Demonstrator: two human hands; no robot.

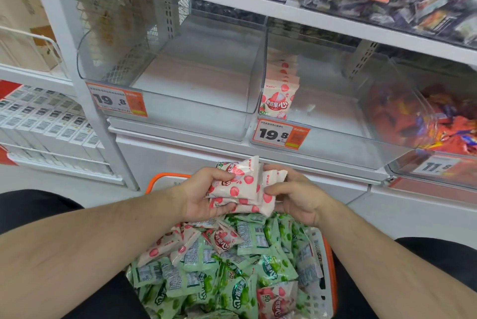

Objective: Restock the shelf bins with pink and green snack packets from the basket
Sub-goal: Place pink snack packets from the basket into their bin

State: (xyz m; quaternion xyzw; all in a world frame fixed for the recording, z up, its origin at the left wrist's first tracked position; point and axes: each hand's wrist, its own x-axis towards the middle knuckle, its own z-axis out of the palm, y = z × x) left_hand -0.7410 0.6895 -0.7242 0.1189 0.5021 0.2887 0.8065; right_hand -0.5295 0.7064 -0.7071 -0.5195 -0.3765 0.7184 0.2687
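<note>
Head view: a bundle of pink packets (241, 189) is held above the basket (327, 280), gripped from the left by the left hand (204, 194) and from the right by the right hand (296, 197), fingers of both curled around it. The basket, near and centre, is filled mostly with green packets (232, 285) and a few pink ones. On the shelf beyond, the left clear bin (167, 73) is seen bare; in the middle bin (335, 112) a row of pink packets (280, 91) is stood at its left wall.
</note>
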